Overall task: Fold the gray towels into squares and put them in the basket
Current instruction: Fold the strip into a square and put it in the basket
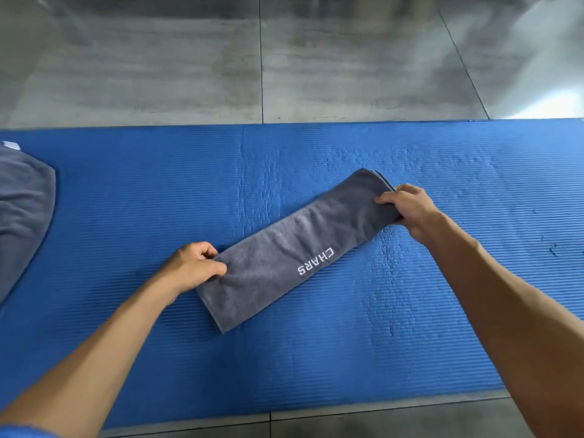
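Both forearms reach in from the near edge over a blue mat (410,327) laid on a grey tiled floor (189,74). Left hand (192,267) pinches the near-left end of a folded grey towel (284,248), thumb on top, fingers curled. Right hand (407,207) grips the far-right end, fingers wrapped round the layered edge. Towel lies as a narrow strip at mid-mat, long axis running diagonally from near-left to far-right. White lettering "CHARS" (316,261) faces up. Second grey towel (22,210) lies unfolded at the mat's left edge.
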